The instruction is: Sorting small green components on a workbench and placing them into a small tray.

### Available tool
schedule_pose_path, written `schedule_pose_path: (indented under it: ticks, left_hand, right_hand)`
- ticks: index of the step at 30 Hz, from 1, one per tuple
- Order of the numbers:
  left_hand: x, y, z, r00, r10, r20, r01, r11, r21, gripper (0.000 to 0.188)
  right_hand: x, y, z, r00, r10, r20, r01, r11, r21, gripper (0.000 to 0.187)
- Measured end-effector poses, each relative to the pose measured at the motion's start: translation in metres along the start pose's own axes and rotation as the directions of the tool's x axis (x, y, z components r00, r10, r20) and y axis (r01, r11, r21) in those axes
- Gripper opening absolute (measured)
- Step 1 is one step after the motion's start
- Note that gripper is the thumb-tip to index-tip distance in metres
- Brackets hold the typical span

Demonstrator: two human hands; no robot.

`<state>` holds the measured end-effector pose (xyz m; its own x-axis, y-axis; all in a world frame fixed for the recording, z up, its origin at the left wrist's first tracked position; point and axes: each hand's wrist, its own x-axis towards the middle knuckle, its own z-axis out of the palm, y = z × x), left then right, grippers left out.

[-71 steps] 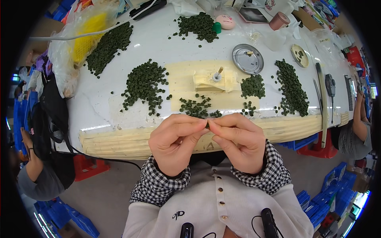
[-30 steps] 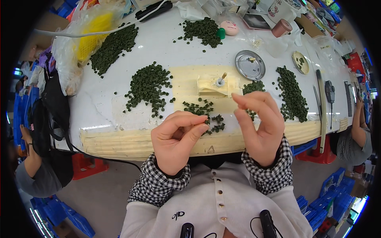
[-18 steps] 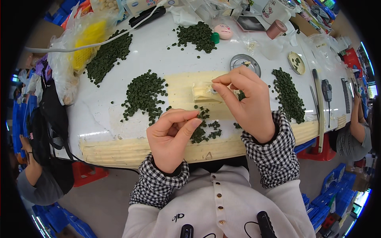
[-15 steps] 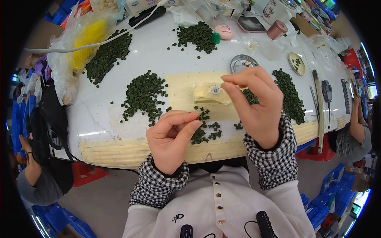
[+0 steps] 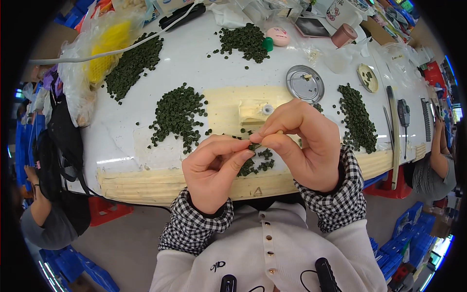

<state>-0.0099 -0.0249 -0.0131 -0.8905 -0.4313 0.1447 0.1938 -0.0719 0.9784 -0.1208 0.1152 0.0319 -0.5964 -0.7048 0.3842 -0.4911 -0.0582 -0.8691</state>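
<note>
My left hand (image 5: 208,170) is closed in a pinch on a small dark green piece (image 5: 254,146), mostly covered by the fingertips. Close against it, my right hand (image 5: 314,148) pinches a thin stick (image 5: 279,132), of which only a pale tan end shows between thumb and finger. Just beyond the hands, a small white cup (image 5: 267,109) with a grey middle sits on a cream-coloured block (image 5: 250,112). Beneath the fingers lie several joined dark green pieces (image 5: 265,155) on the table.
Piles of small green pieces lie at left (image 5: 177,114), far left (image 5: 131,68), back (image 5: 243,43) and right (image 5: 357,119). A round metal lid (image 5: 305,85) stands behind my right hand. Tweezers, a long strip (image 5: 393,136) and a screwdriver-like tool (image 5: 404,114) lie at right. Co-workers sit on both sides.
My right hand has moved from the white cup toward me and left, bringing the stick to the green piece in my left hand. The left hand has shifted slightly right.
</note>
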Motion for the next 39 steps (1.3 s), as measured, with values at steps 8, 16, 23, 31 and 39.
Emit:
schedule_pose_path:
  ticks: [8,16,23,31,39]
  left_hand:
    - [0.0,-0.001,-0.002,1.0,0.006,0.011,-0.006,1.0,0.015,0.017]
    - [-0.001,0.003,0.001,1.0,0.003,-0.007,-0.003,1.0,0.009,0.017]
    - [-0.002,0.003,0.001,0.999,-0.026,-0.02,0.026,1.0,0.008,0.016]
    - [-0.002,-0.001,-0.001,1.0,-0.01,-0.021,0.01,1.0,-0.008,0.017]
    - [-0.002,-0.001,-0.002,0.998,-0.031,-0.051,0.029,0.999,-0.041,0.016]
  right_hand:
    - [0.003,0.001,-0.001,0.998,-0.068,0.018,0.07,0.991,-0.111,0.013]
    - [0.002,0.008,0.003,0.986,-0.091,-0.143,0.093,0.996,0.008,0.012]
    - [0.012,0.014,-0.004,0.921,-0.288,-0.262,0.142,0.876,-0.462,0.012]
    - [0.012,0.025,0.0,0.967,-0.211,-0.14,0.076,0.769,-0.635,0.017]
    - [-0.021,-0.01,0.004,0.994,-0.004,-0.111,-0.033,0.943,-0.332,0.022]
